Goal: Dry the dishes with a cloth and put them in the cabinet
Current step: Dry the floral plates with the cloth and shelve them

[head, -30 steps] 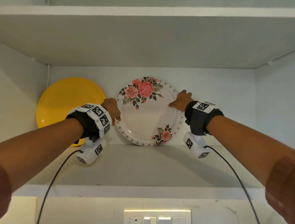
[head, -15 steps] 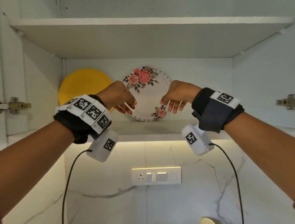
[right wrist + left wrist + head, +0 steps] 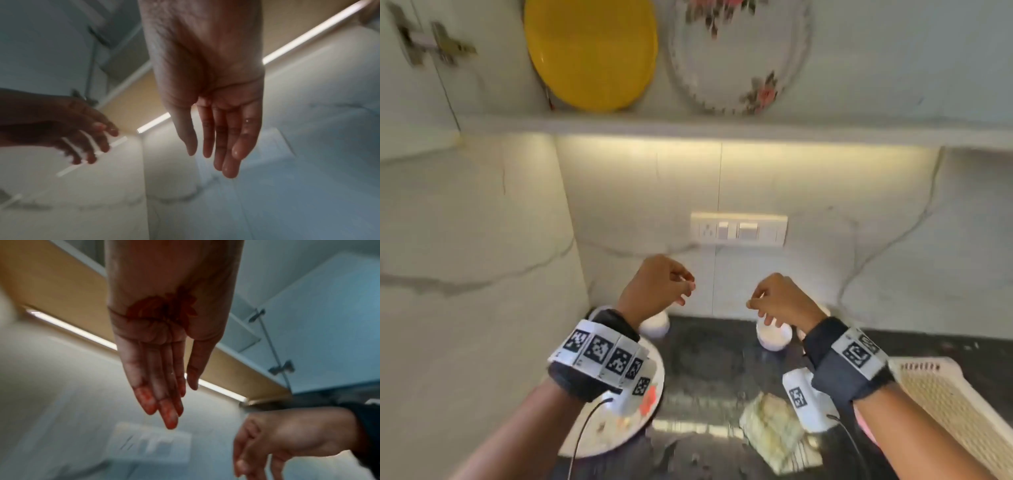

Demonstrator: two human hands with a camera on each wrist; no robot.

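Both hands have come down out of the cabinet since a moment ago, when they were up at the floral plate, and now hang empty in front of the marble wall above the table. Up on the cabinet shelf (image 3: 688, 125) the yellow plate (image 3: 590, 54) and the floral plate (image 3: 739, 58) stand on edge side by side, leaning against the back panel, apart from either hand. Below, on the dark table (image 3: 709, 359), another floral-print plate (image 3: 619, 431) lies flat under the left wrist, and a cream plastic basket (image 3: 945, 404) sits at the right edge. A pale folded cloth (image 3: 770, 428) lies on the table between them, near the right wrist. Two small white bowls (image 3: 774, 337) sit at the back against the wall, one partly hidden behind each hand. The left hand (image 3: 654, 291) is held with its fingers (image 3: 164, 386) loosely extended and close together, holding nothing. The right hand (image 3: 780, 301) is the same, fingers (image 3: 228, 138) relaxed, nearly straight and empty. A switch panel (image 3: 739, 229) is on the wall above them.
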